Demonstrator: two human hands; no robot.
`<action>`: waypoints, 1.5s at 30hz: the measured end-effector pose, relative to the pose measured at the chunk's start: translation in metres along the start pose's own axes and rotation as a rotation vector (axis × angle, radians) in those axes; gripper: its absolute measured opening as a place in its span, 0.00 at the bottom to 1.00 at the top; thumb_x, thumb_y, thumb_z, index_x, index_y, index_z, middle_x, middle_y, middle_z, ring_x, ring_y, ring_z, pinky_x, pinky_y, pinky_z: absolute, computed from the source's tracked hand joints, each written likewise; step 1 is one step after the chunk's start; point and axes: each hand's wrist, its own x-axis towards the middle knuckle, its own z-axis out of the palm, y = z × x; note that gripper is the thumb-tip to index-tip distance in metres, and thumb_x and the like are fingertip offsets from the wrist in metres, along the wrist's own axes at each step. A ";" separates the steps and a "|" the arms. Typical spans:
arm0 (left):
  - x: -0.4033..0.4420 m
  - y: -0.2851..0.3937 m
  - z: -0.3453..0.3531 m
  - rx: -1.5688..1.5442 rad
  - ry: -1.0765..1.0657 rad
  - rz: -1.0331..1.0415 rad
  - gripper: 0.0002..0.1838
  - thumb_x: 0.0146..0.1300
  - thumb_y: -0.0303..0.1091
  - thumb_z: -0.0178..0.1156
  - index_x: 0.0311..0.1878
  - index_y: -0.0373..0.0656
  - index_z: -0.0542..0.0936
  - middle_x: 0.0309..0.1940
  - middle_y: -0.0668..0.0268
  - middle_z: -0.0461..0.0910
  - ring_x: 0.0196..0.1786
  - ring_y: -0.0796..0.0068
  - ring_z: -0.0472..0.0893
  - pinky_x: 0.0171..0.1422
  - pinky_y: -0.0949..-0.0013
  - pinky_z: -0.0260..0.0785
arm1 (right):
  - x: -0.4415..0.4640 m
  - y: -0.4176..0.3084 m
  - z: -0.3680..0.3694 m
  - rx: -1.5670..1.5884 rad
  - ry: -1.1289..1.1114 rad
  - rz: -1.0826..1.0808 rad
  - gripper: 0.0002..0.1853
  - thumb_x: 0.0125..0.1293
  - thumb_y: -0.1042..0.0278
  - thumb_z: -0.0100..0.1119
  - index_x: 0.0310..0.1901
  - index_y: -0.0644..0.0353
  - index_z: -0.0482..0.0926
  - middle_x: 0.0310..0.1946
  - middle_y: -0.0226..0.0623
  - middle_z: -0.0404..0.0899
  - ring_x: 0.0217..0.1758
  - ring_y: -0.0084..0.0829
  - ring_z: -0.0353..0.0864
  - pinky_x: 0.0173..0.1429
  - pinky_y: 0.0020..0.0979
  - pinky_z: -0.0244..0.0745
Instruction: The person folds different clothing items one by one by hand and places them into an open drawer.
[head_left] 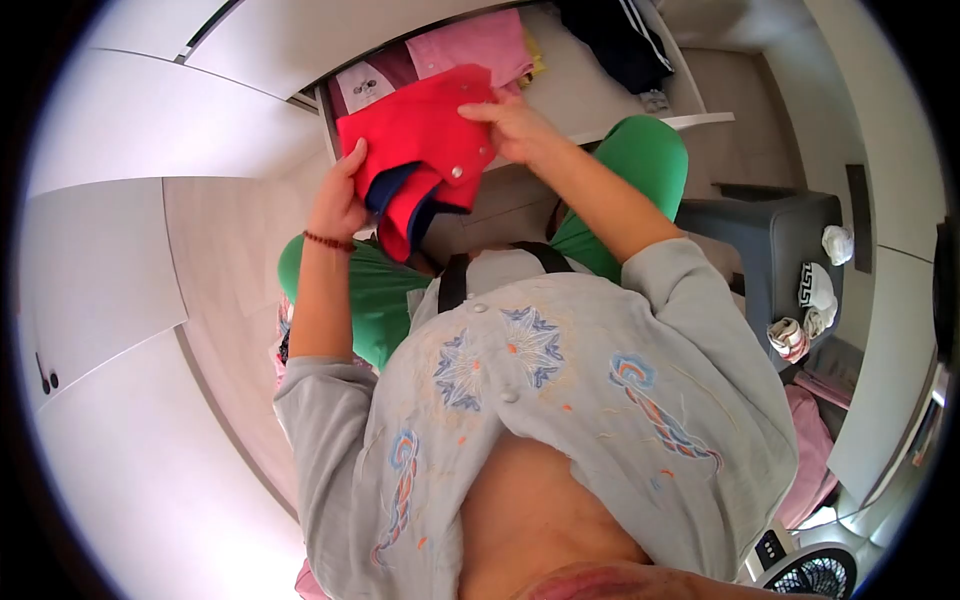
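A folded red garment (415, 125) with dark blue lining and a few pale snap buttons is held up between my two hands, at the front of an open drawer (590, 85). My left hand (342, 195) grips its lower left edge, thumb on top. On its upper right side my right hand (505, 122) pinches it, with the thumb over the red cloth and the other fingers behind. Inside the drawer lie a pink folded cloth (475, 48), a white printed piece (364, 86) and a dark garment with white stripes (615, 42).
A grey stool (745, 225) at the right bears rolled socks (818, 290). Pink fabric (808, 450) and a small fan (812, 575) are at the lower right. White cabinet fronts (95, 250) stand at the left. My green-trousered knees are beneath my arms.
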 end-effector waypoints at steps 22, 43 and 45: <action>0.243 -0.101 0.088 0.206 -0.005 -0.434 0.16 0.59 0.31 0.60 0.49 0.36 0.75 0.46 0.60 0.79 0.45 0.69 0.80 0.51 0.67 0.74 | 0.057 -0.110 -0.197 -0.717 0.670 0.088 0.33 0.45 0.83 0.67 0.55 0.69 0.65 0.41 0.43 0.76 0.39 0.38 0.79 0.41 0.39 0.77; 0.305 -0.211 0.053 0.969 -0.006 0.249 0.34 0.50 0.23 0.65 0.61 0.35 0.63 0.52 0.55 0.73 0.54 0.61 0.74 0.60 0.62 0.66 | 0.055 -0.077 -0.261 -1.534 0.819 0.209 0.43 0.43 0.70 0.69 0.64 0.63 0.59 0.51 0.58 0.72 0.55 0.47 0.73 0.57 0.34 0.69; 0.288 -0.203 0.059 1.280 0.151 0.460 0.39 0.47 0.26 0.66 0.64 0.38 0.61 0.57 0.44 0.65 0.59 0.47 0.67 0.62 0.59 0.63 | 0.055 -0.070 -0.251 -1.660 0.843 0.198 0.44 0.46 0.68 0.67 0.66 0.60 0.56 0.55 0.61 0.68 0.58 0.50 0.70 0.61 0.36 0.66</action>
